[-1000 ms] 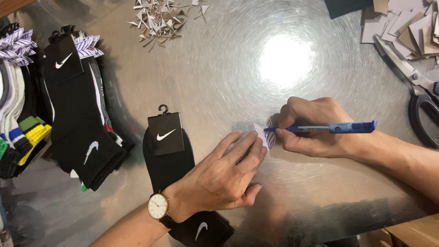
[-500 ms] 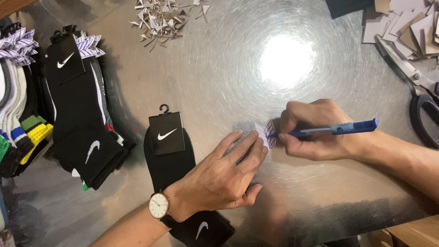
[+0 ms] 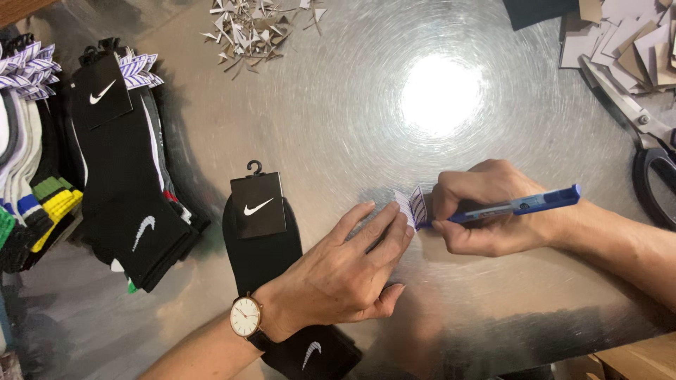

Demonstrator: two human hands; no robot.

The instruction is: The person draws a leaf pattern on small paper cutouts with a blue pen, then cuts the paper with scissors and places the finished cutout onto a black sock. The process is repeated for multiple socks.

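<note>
My right hand (image 3: 486,207) grips a blue pen (image 3: 524,205), its tip pressed to a small white paper tag with purple stripes (image 3: 412,206) on the shiny metal table (image 3: 366,119). My left hand (image 3: 345,271), a white-faced watch on its wrist, lies flat with the fingertips holding the tag down. Under my left wrist lies a black pair of socks (image 3: 260,243) with a black card header and hook.
A stack of packaged socks (image 3: 105,169), black, white and multicoloured, lies at the left. Paper offcuts (image 3: 246,28) are scattered at the top. Large scissors (image 3: 651,151) and pieces of card (image 3: 627,42) lie at the upper right.
The pen in my right hand has shifted slightly along the tag, and the tag's edge has curled up. My left hand has stayed put.
</note>
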